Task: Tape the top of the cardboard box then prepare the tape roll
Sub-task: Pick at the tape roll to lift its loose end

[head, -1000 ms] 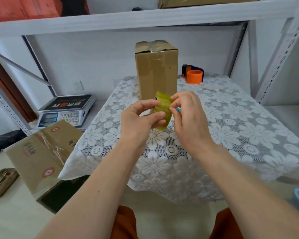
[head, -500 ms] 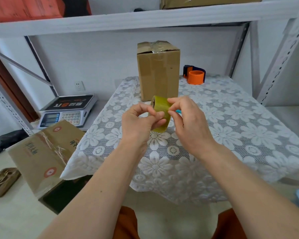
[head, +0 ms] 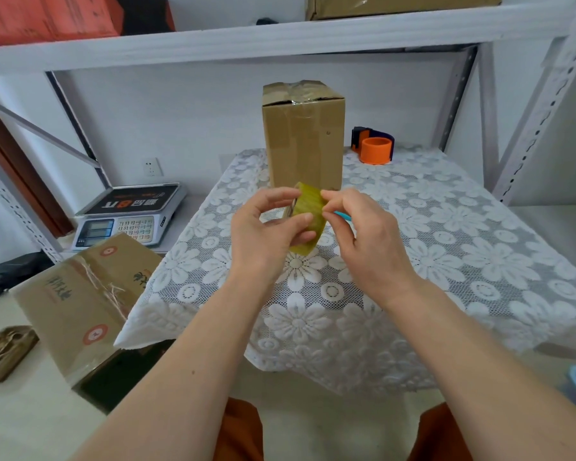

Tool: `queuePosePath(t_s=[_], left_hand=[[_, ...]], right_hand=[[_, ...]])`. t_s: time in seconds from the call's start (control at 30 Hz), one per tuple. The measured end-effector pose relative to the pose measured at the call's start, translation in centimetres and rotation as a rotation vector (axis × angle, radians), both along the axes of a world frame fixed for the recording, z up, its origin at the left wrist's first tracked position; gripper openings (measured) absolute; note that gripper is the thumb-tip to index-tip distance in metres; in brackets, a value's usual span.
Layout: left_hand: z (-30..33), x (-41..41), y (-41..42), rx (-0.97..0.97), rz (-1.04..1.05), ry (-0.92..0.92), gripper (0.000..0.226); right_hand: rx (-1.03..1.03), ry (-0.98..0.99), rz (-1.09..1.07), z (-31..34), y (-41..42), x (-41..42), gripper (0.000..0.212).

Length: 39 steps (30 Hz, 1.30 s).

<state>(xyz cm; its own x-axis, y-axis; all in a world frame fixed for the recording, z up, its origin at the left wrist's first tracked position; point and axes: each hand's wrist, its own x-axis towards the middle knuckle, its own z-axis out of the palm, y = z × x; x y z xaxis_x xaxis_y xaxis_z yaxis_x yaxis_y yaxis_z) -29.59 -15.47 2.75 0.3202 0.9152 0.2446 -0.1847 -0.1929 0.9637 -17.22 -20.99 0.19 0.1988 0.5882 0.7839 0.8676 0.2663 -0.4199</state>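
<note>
A tall brown cardboard box (head: 305, 138) stands upright at the back of the table, its top flaps covered with clear tape. In front of it, above the tablecloth, my left hand (head: 263, 237) grips a yellowish tape roll (head: 308, 217) from the left side, thumb on its outer face. My right hand (head: 363, 234) pinches the roll's right edge with thumb and fingertips. A light blue object (head: 343, 215) peeks out behind my right hand; most of it is hidden.
An orange and dark blue tape dispenser (head: 374, 148) sits at the back right of the lace-covered table (head: 446, 261). A weighing scale (head: 130, 212) and a printed cardboard box (head: 80, 301) lie to the left. Metal shelf uprights (head: 542, 104) flank the table.
The roll has been turned slightly in my hands and my right fingers have shifted along its edge. The box has not moved.
</note>
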Motion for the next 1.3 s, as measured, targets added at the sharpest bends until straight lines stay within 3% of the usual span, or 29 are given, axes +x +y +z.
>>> queuePosePath(t_s=[0.1, 0.2, 0.33, 0.47, 0.53, 0.87, 1.03, 1.17, 1.3], left_hand=[[-0.1, 0.0, 0.2, 0.051, -0.011, 0.058, 0.042], [-0.2, 0.1, 0.1, 0.076, -0.020, 0.150, 0.025], [-0.5, 0.2, 0.1, 0.032, -0.014, 0.117, 0.017], [-0.5, 0.4, 0.1, 0.022, 0.005, 0.071, 0.016], [-0.6, 0.6, -0.1, 0.055, 0.018, 0.079, 0.021], [-0.8, 0.8, -0.5, 0.106, -0.072, 0.111, 0.047], [-0.7, 0.7, -0.5, 0.091, -0.073, 0.113, 0.056], [-1.0, 0.7, -0.1, 0.025, -0.037, 0.208, 0.048], [-1.0, 0.7, 0.2, -0.056, -0.071, 0.188, 0.035]], right_hand=[[0.030, -0.028, -0.039, 0.1, -0.1, 0.0, 0.009], [0.068, -0.067, -0.068, 0.0, -0.2, 0.0, 0.010], [0.121, -0.063, -0.067, 0.1, -0.3, 0.0, 0.008], [0.045, 0.067, -0.016, 0.3, -0.5, -0.8, 0.045], [-0.006, 0.062, -0.043, 0.4, -0.3, -0.8, 0.050], [-0.105, 0.293, -0.101, 0.5, 0.6, -0.9, 0.017], [-0.052, 0.355, -0.073, 0.5, 0.4, -0.7, 0.004], [-0.041, 0.307, -0.053, 0.5, 0.3, -0.8, 0.005], [-0.049, 0.274, -0.068, 0.6, 0.1, -0.8, 0.006]])
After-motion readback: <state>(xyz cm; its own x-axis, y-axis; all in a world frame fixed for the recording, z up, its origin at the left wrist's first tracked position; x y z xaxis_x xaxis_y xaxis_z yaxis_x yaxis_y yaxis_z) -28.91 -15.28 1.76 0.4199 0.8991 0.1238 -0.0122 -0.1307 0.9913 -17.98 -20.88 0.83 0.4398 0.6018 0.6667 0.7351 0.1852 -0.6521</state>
